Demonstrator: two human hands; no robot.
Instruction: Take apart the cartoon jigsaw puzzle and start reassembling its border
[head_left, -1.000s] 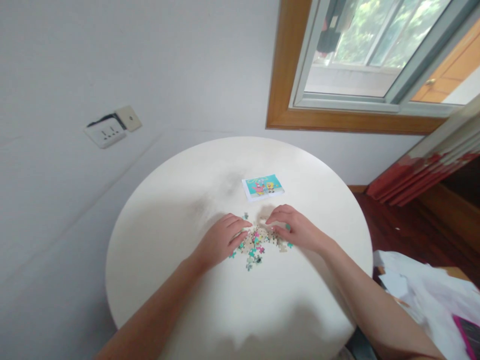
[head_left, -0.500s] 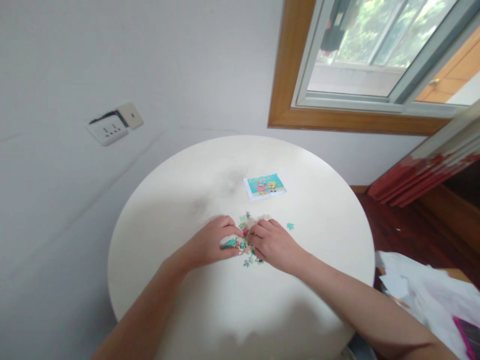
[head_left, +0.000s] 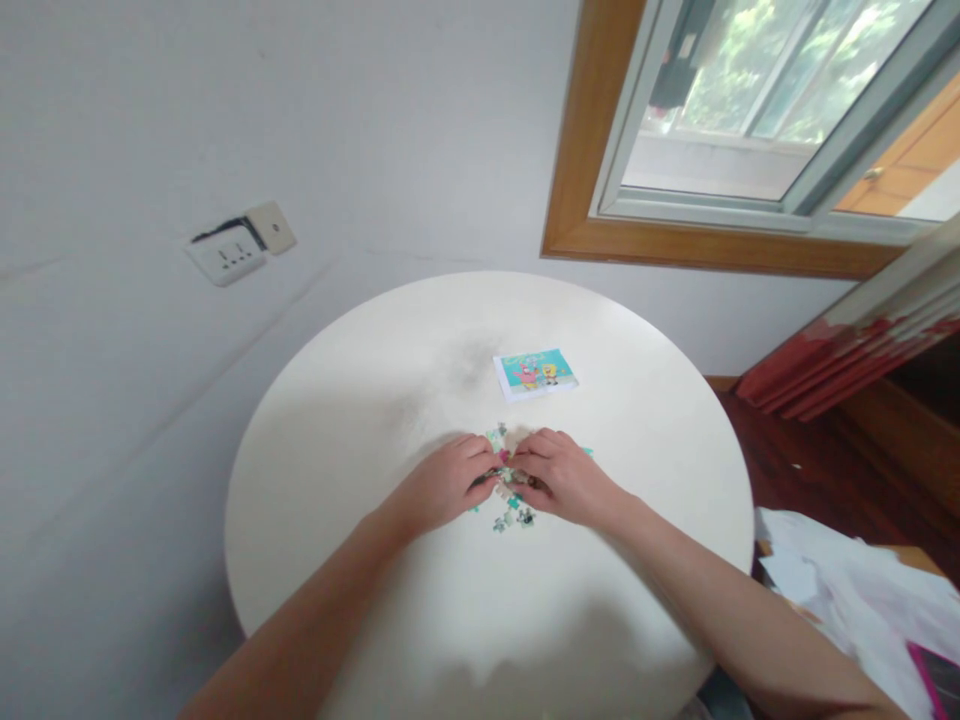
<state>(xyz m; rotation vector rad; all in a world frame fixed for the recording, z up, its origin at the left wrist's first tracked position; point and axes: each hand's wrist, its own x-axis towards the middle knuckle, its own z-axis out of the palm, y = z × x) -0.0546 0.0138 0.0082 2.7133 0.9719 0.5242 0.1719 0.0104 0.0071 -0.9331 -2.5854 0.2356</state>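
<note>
Centrally, the heap of jigsaw pieces [head_left: 514, 502] lies on the round white table [head_left: 322, 440], directly between your two hands. Note the governing relation: your left hand [head_left: 444, 486] flanks the heap on its left side, your right hand [head_left: 566, 478] on its right, and the fingertips of both converge over its middle, near a small pink piece [head_left: 504, 456]. Neither hand is clearly the nearer to the heap as a whole. The visible part of the heap forms a narrow strip whose long axis runs away from your body, roughly across the line joining the two hands.

Each hand is curled, with a small gap between thumb and fingers. Because the fingers cover much of the heap and the pieces are tiny, you cannot tell from this view whether either hand has hold of a piece.

At the near end of the strip, a dark-marked piece [head_left: 527, 517] lies just below your right thumb, closer to that hand than to the left. A teal piece [head_left: 588, 452] shows just beyond the outer side of your right hand, apart from the heap. Farther from you, the cartoon picture card [head_left: 537, 375] lies flat, face up.
</note>
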